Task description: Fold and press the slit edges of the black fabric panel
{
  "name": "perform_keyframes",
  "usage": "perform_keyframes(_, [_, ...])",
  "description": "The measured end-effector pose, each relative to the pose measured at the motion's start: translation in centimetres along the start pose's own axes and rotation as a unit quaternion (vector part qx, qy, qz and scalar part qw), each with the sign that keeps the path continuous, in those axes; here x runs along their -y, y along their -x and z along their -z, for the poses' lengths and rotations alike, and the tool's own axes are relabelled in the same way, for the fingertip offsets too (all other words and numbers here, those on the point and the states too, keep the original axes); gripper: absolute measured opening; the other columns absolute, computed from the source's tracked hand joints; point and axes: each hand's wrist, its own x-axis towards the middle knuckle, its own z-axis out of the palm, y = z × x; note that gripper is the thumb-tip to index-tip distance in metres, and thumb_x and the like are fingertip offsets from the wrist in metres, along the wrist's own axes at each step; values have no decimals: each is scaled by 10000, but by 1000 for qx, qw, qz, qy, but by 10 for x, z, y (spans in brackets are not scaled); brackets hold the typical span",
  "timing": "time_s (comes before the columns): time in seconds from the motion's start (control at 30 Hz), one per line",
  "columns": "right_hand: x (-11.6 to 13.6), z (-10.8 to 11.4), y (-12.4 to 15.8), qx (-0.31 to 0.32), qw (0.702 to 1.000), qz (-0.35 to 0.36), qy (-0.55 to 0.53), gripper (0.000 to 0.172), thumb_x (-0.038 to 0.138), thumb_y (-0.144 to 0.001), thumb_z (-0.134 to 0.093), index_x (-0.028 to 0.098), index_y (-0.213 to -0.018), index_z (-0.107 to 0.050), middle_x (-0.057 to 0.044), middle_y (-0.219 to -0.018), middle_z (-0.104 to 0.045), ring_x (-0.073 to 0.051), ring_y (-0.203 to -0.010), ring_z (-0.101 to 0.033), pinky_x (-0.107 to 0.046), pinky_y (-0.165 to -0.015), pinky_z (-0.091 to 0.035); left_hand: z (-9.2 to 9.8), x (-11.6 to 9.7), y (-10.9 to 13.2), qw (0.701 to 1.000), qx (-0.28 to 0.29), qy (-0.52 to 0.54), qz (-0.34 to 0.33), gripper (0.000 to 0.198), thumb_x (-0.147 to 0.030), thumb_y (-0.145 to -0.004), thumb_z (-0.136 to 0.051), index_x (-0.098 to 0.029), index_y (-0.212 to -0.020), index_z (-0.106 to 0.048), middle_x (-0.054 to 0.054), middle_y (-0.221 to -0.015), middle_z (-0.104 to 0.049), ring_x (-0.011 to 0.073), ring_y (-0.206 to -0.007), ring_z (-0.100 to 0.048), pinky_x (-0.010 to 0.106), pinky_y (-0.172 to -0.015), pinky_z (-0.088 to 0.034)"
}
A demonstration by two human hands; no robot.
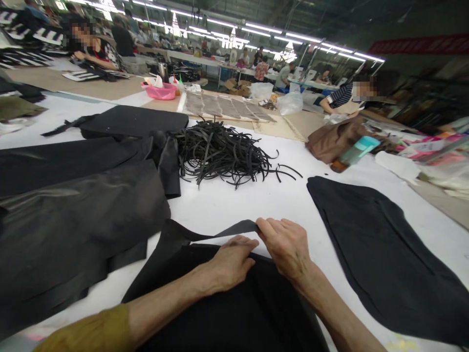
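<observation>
A large black fabric or leather piece [234,308] lies on the white table in front of me. A narrow black strip [236,228] curves up from its far left corner, with a gap showing white between strip and piece. My right hand [287,244] is closed around the strip's right end. Resting on the far edge of the black piece is my left hand [234,261], its fingers stretched out and thumb apart. Past the hands sits a tangled heap of thin black strips [223,154].
Black sheets [84,210] are spread at left, near a dark flat stack [135,120]. A pile of cut black pieces [384,249] lies at right. Beyond it are a teal-capped bottle [355,154] and brown cloth [335,139]. A pink basket [159,91] stands farther back; people work around.
</observation>
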Motion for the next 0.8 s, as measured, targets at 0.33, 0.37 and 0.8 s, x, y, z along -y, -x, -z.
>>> perform_keyframes(0.33, [-25,-30,4,216,928,-219,-210,224,380,-866,-499,206,-967,-597,-9,-743,-655,-173,-718,-585,-274,-648,-362,-5,-5,-19,995,48,-82,25,148,-186,-790,-487,-197,-840,-626,31,-861,-649,209,-824,-598,322,-746,-467])
perform_keyframes(0.37, [-32,-32,9,233,903,-232,-278,250,378,-856,-505,216,-1031,-580,-3,-794,-663,-168,-764,-591,-270,-682,-384,-4,-5,-18,995,49,-86,23,146,-184,-789,-493,-201,-845,-627,27,-867,-647,208,-821,-598,320,-742,-468])
perform_keyframes(0.8, [-20,-42,53,141,971,-182,-57,364,50,-814,-401,148,-1130,-554,-114,-994,-623,-241,-922,-558,-407,-838,-415,-16,-1,-13,978,58,-193,-56,148,-166,-854,-439,-186,-831,-584,19,-799,-625,194,-750,-608,305,-664,-495])
